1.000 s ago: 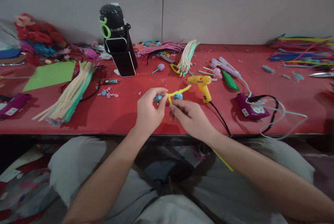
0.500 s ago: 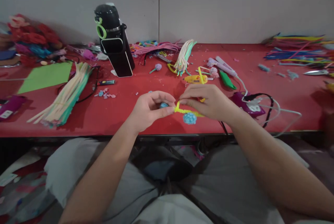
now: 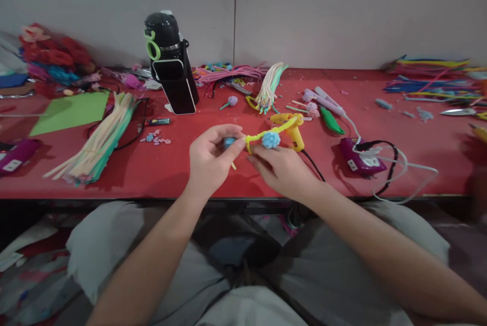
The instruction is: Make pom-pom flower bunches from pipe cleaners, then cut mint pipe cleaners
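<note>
Yellow stem (image 3: 281, 127) above the red table (image 3: 163, 166): left hand (image 3: 211, 158) pinches it; right hand (image 3: 283, 170) grasps its downturned strand (image 3: 248, 147). Advice: even tension, snug turns, blue flower (image 3: 271, 139) uncrushed.

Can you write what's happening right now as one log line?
left hand: pinching yellow fuzzy stem; right hand: fingers at same stem; blue ball: by right hand; glue gun: on red table

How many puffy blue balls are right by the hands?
2. One blue ball is by the right hand; a second blue ball is by the left hand, partly covered. Others may be hidden.
</note>
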The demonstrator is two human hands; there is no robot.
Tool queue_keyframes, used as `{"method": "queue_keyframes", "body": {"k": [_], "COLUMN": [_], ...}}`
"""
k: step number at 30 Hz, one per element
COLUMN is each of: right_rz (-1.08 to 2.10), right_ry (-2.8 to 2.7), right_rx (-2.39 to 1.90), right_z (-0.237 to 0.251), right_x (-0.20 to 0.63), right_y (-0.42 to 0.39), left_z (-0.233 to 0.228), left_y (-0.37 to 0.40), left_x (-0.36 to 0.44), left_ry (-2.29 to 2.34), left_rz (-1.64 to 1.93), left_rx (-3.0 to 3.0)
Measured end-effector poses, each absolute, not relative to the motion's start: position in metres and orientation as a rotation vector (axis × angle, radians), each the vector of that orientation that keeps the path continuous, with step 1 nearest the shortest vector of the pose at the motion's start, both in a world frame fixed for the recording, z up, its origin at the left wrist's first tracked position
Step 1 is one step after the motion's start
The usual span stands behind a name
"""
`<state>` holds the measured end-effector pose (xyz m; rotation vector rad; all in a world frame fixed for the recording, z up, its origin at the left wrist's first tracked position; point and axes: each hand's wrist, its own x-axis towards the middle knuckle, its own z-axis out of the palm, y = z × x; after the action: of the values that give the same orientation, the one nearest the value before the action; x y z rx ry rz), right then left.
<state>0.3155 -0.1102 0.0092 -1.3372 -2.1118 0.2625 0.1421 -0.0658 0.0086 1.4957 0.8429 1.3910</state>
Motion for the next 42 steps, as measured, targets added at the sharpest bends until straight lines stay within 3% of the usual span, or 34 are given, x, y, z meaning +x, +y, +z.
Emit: {"method": "queue_keyframes", "body": {"k": [7, 11, 16, 22, 26, 34, 39, 42], "right_rz": [-0.080, -0.160, 0.133, 0.789, 0.924, 0.571, 0.060, -0.075], "right_ry": [-2.166, -2.134, -2.100, -2.145, -2.065, -2.195, -2.163, -2.069], "right_rx": [-1.496, -1.410, -1.174, -1.035, -1.018, -1.295, -1.359, -1.348], "right_z": [0.012, 0.021, 0.032, 0.038, 0.026, 0.012, 0.015, 0.021], "right_x": [0.317, 0.332, 0.356, 0.369, 0.358, 0.317, 0.327, 0.341], "right_y": [-0.121, -0.115, -0.100, -0.093, -0.095, -0.114, -0.117, -0.112], "left_z": [0.009, 0.008, 0.020, 0.018, 0.011, 0.009, 0.010, 0.010], "left_y": [-0.064, -0.059, -0.060, -0.065, -0.065, -0.058, -0.058, -0.058], "left_x": [0.132, 0.130, 0.127, 0.131, 0.138, 0.132, 0.126, 0.124], "left_ry": [1.064, 0.935, 0.718, 0.474, 0.447, 0.940, 1.083, 1.063], "left_rz": [1.337, 1.112, 0.861, 0.915, 1.034, 1.393, 1.245, 1.119], "left_rx": [2.203, 2.162, 1.755, 1.357, 1.178, 1.699, 2.152, 2.128]}}
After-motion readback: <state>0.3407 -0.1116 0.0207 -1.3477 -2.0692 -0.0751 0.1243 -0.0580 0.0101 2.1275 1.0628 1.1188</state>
